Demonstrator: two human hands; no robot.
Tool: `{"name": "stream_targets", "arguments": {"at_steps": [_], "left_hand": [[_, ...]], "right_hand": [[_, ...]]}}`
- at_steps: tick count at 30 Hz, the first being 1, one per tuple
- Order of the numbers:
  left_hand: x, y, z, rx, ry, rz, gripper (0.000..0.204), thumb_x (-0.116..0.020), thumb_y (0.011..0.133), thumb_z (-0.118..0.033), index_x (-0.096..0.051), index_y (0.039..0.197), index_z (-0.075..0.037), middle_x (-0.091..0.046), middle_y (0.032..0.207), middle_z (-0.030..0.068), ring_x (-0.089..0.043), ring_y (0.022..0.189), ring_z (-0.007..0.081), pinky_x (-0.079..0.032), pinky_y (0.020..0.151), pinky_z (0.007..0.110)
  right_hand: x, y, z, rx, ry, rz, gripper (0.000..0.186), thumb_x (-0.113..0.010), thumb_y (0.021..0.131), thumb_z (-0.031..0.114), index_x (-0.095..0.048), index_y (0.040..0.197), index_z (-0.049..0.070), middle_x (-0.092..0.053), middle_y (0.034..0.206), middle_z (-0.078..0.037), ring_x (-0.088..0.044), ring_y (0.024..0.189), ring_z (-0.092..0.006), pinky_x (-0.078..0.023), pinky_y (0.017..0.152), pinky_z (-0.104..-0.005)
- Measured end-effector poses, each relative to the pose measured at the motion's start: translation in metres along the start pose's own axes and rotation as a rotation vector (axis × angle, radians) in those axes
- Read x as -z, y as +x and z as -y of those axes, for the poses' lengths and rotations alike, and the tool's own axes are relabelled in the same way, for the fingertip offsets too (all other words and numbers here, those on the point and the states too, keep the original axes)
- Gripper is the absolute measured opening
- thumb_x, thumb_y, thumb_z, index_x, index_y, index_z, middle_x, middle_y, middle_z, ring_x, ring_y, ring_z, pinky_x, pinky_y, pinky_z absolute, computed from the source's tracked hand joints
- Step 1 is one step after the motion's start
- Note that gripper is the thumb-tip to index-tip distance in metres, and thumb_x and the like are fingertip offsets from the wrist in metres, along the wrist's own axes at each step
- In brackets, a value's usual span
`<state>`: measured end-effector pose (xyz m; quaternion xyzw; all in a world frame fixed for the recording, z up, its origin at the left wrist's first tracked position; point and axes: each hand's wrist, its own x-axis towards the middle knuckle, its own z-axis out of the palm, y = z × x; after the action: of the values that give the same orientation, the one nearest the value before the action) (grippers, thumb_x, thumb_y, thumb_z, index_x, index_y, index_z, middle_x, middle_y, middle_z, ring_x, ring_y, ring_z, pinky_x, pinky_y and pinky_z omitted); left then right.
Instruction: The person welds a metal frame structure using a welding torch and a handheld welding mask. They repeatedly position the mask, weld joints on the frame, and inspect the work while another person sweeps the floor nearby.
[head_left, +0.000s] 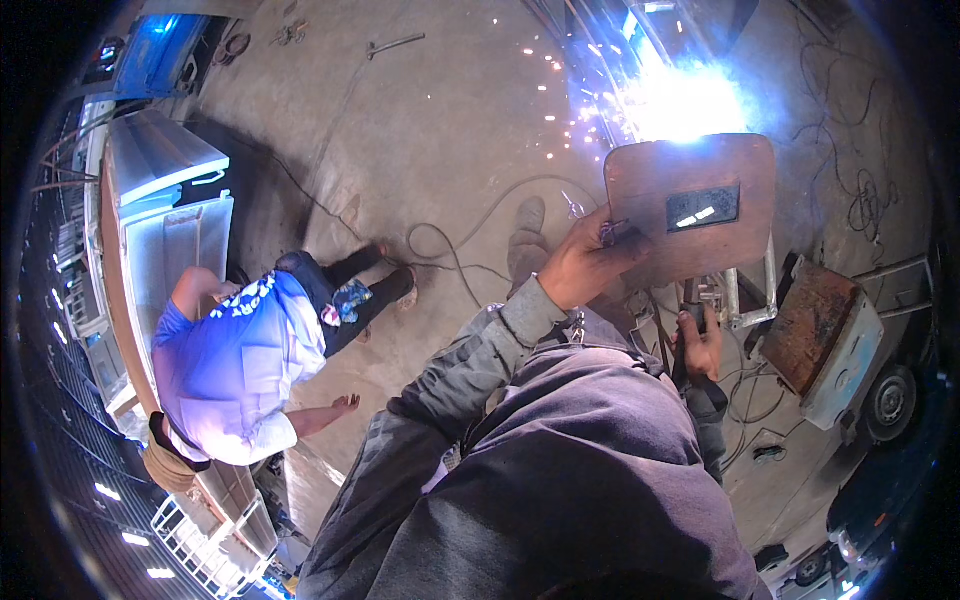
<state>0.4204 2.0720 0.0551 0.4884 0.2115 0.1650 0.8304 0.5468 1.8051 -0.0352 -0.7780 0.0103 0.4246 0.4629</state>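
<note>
My left hand is closed on the edge of a brown welding shield with a dark glass window in it. The shield stands between me and a glaring white-blue welding arc, which throws sparks to its left. Below the shield, my right hand is wrapped around the dark handle of a welding electrode holder. The holder's front end and the exact spot being welded are hidden by the shield and glare. Part of a metal frame shows beside the shield.
A person in a light shirt is at the left beside a metal-panelled body. A cable loops across the concrete floor. A welding machine with a rusty top and a wheel stand at right. A hammer-like tool lies far off.
</note>
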Motion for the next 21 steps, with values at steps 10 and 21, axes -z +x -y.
{"name": "stream_targets", "arguments": {"at_steps": [10,21], "left_hand": [[0.008,0.002,0.001,-0.015,-0.044,-0.063,0.038,-0.062,0.093,-0.007,-0.053,0.130,-0.002,-0.062,0.113,0.0023,-0.056,0.101,0.0124,-0.046,0.089,0.029],[0.027,0.009,-0.025,-0.228,-0.006,-0.499,0.036,-0.068,0.095,-0.028,-0.055,0.119,-0.003,-0.062,0.106,0.0021,-0.058,0.092,0.0136,-0.047,0.081,0.029]], "right_hand": [[0.003,-0.003,-0.002,0.143,-0.078,0.010,0.052,-0.072,0.091,0.035,-0.053,0.130,0.007,-0.060,0.079,-0.003,-0.056,0.060,-0.0105,-0.047,0.052,-0.0276],[-0.020,0.005,0.002,0.095,-0.098,0.003,0.049,-0.064,0.095,0.023,-0.050,0.137,0.003,-0.058,0.075,-0.003,-0.055,0.060,-0.0115,-0.044,0.054,-0.0269]]}}
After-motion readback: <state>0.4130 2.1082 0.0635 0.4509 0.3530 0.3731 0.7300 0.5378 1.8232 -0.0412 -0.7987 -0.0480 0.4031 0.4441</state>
